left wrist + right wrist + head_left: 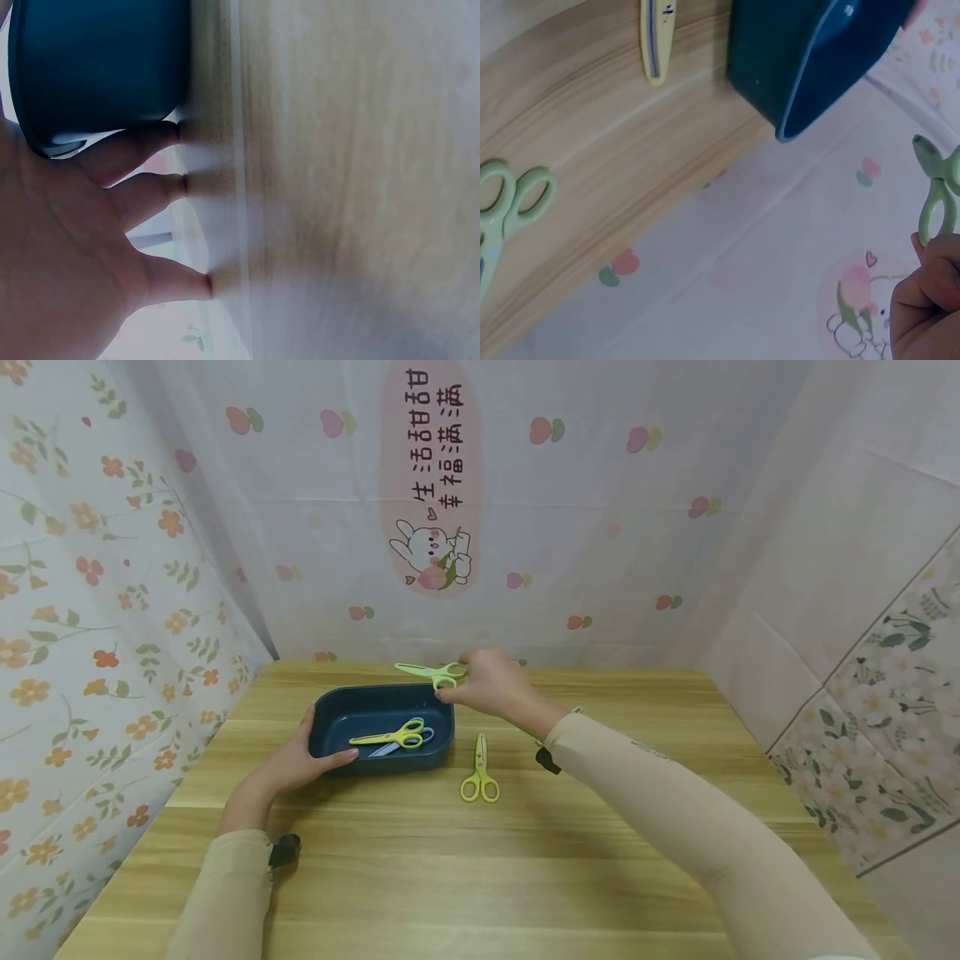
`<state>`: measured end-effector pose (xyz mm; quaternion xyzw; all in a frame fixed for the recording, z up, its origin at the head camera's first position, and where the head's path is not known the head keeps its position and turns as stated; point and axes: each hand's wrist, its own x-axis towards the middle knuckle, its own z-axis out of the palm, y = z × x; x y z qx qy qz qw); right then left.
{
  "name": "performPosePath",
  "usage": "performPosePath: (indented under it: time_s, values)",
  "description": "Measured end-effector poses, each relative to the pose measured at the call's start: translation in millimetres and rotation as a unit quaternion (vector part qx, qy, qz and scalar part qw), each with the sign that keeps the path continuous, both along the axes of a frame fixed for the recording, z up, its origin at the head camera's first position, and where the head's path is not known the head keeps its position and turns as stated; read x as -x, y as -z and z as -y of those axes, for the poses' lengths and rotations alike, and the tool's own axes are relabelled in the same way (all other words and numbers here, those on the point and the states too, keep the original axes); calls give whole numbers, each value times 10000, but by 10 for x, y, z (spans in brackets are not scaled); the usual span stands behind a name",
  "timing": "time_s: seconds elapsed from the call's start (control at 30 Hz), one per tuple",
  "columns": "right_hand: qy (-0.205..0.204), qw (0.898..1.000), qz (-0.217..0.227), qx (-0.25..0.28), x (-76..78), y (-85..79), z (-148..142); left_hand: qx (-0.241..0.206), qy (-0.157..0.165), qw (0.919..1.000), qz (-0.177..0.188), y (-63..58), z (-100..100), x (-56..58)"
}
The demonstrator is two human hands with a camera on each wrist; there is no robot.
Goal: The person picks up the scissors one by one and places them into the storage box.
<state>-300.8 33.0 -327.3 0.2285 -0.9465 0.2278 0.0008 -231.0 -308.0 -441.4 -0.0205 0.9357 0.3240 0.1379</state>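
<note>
My left hand lies against the left end of the dark blue box, its thumb along the near rim. In the left wrist view its other fingers stretch, spread, down to the tabletop beside the box wall. My right hand pinches light green scissors by a handle loop, above the box's far right corner, blades pointing left. Inside the box, yellow-green scissors lie across blue scissors. Another yellow-green pair of scissors rests on the table right of the box, blades pointing away.
Light green scissors lie on the wooden table farther right, mostly hidden by my right wrist in the head view. A printed white curtain hangs behind the table's far edge. Floral cloth hangs on the left.
</note>
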Motion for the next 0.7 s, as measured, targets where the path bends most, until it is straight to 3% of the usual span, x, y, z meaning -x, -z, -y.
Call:
performPosePath:
  time_s: [0.27,0.5,0.7]
  values:
    - [-138,9984,-147,-525,90,121,277,-51,-14,10000,3,-29,-8,-16]
    - [-63,9926,416,-1141,167,225,463,-65,-12,10000,5,-36,9,-11]
    - [32,9875,655,-1431,198,435,469,27,15,10000,14,-3,13,10]
